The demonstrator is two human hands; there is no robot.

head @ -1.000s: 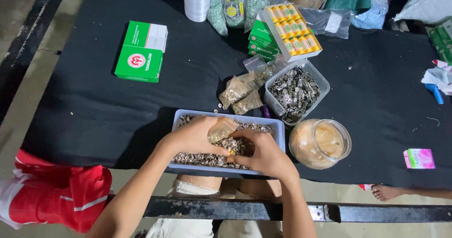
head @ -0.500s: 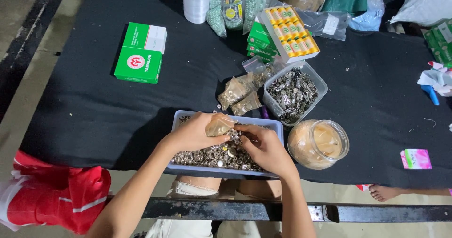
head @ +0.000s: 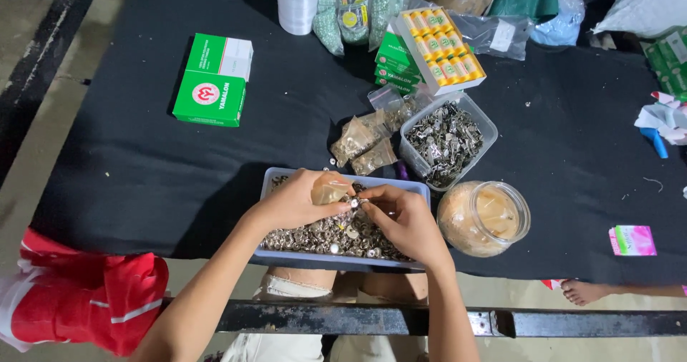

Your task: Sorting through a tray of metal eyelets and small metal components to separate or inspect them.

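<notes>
A: Largest first. Black cloth-covered table [head: 143,162]; at its 6 o'clock edge a pale blue rectangular plastic tray [head: 275,178] of small silvery metal fasteners [head: 336,237]

B: Hands?

A: Left hand [head: 293,203] pinched shut on a small clear plastic bag [head: 330,190], held over the tray. Right hand [head: 404,219] at its 3 o'clock, fingertips together on fasteners at the bag mouth

B: Risk?

A: Judgement: a tilted bag or loose pinch could spill pieces onto the cloth

B: Surroundings?

A: Clear square tub of metal clips [head: 447,144] at 1 o'clock, round clear jar [head: 485,217] at 3 o'clock just beside the tray, crowding the right wrist; green-and-white cardboard box [head: 212,79] at 11 o'clock, well apart
</notes>
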